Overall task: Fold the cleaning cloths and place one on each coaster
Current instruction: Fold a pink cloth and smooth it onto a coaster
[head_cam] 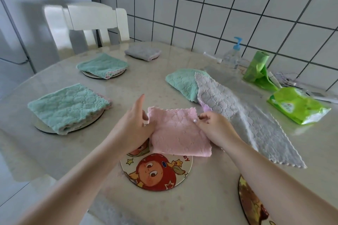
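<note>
My left hand (136, 124) and right hand (210, 126) pinch the folded pink cloth (178, 133) by its side edges above the cartoon coaster (157, 171); three folded cloths already lie on other coasters on the table (128, 91).

A white chair (95, 22) stands at the far side of the table (164, 64). At far right, by the tiled wall (219, 5), sit 1 clear pump bottle (233, 55), a green bag roll (257, 67) and, nearer, what looks like a green wipes pack (296, 106).
</note>
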Demonstrator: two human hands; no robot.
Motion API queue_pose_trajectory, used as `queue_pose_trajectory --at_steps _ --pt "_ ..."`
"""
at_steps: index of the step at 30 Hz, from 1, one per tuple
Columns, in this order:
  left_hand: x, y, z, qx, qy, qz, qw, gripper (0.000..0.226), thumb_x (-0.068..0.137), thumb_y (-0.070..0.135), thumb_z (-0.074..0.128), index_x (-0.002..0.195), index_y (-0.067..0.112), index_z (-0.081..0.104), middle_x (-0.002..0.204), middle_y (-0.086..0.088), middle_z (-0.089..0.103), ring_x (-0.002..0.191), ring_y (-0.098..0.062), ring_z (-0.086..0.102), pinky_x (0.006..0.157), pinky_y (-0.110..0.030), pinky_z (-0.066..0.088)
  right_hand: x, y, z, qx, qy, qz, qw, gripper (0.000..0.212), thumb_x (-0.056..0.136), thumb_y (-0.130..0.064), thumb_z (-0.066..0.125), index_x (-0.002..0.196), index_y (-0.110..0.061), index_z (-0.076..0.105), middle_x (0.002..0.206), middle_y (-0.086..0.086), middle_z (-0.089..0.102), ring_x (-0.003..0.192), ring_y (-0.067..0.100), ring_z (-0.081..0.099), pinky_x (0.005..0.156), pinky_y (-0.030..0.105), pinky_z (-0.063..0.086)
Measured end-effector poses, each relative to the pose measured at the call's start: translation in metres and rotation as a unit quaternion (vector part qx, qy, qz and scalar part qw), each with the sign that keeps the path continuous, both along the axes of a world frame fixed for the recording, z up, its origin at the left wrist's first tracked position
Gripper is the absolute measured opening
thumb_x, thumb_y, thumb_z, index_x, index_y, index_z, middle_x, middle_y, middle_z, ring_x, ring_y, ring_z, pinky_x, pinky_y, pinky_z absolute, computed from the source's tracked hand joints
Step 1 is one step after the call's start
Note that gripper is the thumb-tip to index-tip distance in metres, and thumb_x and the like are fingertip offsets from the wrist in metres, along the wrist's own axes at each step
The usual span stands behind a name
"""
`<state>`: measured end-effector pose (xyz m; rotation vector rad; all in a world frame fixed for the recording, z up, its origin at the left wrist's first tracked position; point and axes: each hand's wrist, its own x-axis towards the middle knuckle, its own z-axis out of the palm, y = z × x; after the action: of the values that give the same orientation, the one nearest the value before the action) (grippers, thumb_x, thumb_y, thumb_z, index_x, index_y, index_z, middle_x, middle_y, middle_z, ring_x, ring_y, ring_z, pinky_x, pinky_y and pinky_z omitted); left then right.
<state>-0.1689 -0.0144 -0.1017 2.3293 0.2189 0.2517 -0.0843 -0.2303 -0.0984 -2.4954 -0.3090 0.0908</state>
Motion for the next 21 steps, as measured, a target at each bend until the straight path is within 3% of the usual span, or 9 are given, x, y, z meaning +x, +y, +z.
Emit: queue_pose_trajectory --at_steps 3,6,8,12,14,17,21 --pt "-0.008 -0.007 0.005 0.06 -0.126 -0.011 0.99 0.05 0.092 0.028 0.049 0.14 0.025 0.034 0.115 0.01 0.051 0.096 -0.004 0.052 0.085 -0.025 0.044 -0.004 0.002 0.005 0.016 -0.072 -0.004 0.997 0.023 0.088 -0.032 0.052 0.11 -0.026 0.057 0.095 -0.008 0.059 0.084 0.009 0.056 0.073 0.028 0.046" --pt "-0.006 -0.02 0.013 0.11 -0.123 -0.089 0.982 0.038 0.097 0.025 0.039 0.134 0.025 0.047 0.137 0.011 0.048 0.124 -0.005 0.043 0.101 -0.024 0.033 -0.005 0.012 0.005 -0.028 -0.118 0.089 0.989 0.04 0.093 -0.035 0.045 0.131 -0.02 0.05 0.132 -0.003 0.05 0.12 0.011 0.047 0.1 0.029 0.037" --pt "0.002 -0.03 0.012 0.174 -0.044 -0.126 0.976 0.041 0.099 0.029 0.028 0.138 0.027 0.042 0.148 0.01 0.036 0.138 -0.007 0.026 0.115 -0.036 0.02 -0.007 0.024 -0.002 -0.09 -0.092 0.157 0.979 0.049 0.096 -0.041 0.036 0.14 -0.02 0.039 0.148 -0.003 0.035 0.136 0.012 0.03 0.113 0.04 0.025" --pt "0.009 -0.035 -0.003 0.305 0.104 -0.155 0.934 0.053 0.099 0.042 0.016 0.148 0.021 0.017 0.157 0.004 0.009 0.145 -0.015 0.002 0.116 -0.051 0.003 -0.006 0.032 -0.016 -0.196 -0.048 0.175 0.964 0.053 0.097 -0.047 0.024 0.147 -0.03 0.018 0.157 -0.004 0.012 0.144 0.013 0.007 0.116 0.049 0.012" --pt "0.005 -0.029 -0.011 0.332 0.12 -0.159 0.922 0.062 0.095 0.05 0.006 0.149 0.02 0.002 0.158 0.001 -0.004 0.144 -0.016 -0.007 0.115 -0.053 -0.001 -0.005 0.028 -0.016 -0.224 -0.028 0.168 0.96 0.057 0.096 -0.051 0.022 0.148 -0.031 0.008 0.158 -0.005 0.001 0.145 0.013 -0.002 0.117 0.048 0.003" --pt "0.0 -0.022 -0.015 0.334 0.11 -0.149 0.924 0.089 0.071 0.062 -0.017 0.148 0.019 -0.005 0.157 0.001 -0.01 0.144 -0.015 -0.012 0.115 -0.052 -0.006 -0.007 0.016 -0.017 -0.243 -0.019 0.148 0.958 0.064 0.093 -0.058 0.017 0.148 -0.03 -0.001 0.158 -0.003 -0.007 0.145 0.015 -0.006 0.116 0.041 -0.004" --pt "-0.001 -0.019 -0.016 0.317 0.092 -0.131 0.935 0.095 0.066 0.065 -0.018 0.148 0.021 -0.003 0.158 0.002 -0.005 0.144 -0.015 -0.008 0.116 -0.05 -0.006 -0.01 0.013 -0.015 -0.215 -0.04 0.139 0.966 0.066 0.094 -0.056 0.023 0.149 -0.025 0.005 0.158 0.0 0.009 0.144 0.017 0.007 0.117 0.04 0.004"
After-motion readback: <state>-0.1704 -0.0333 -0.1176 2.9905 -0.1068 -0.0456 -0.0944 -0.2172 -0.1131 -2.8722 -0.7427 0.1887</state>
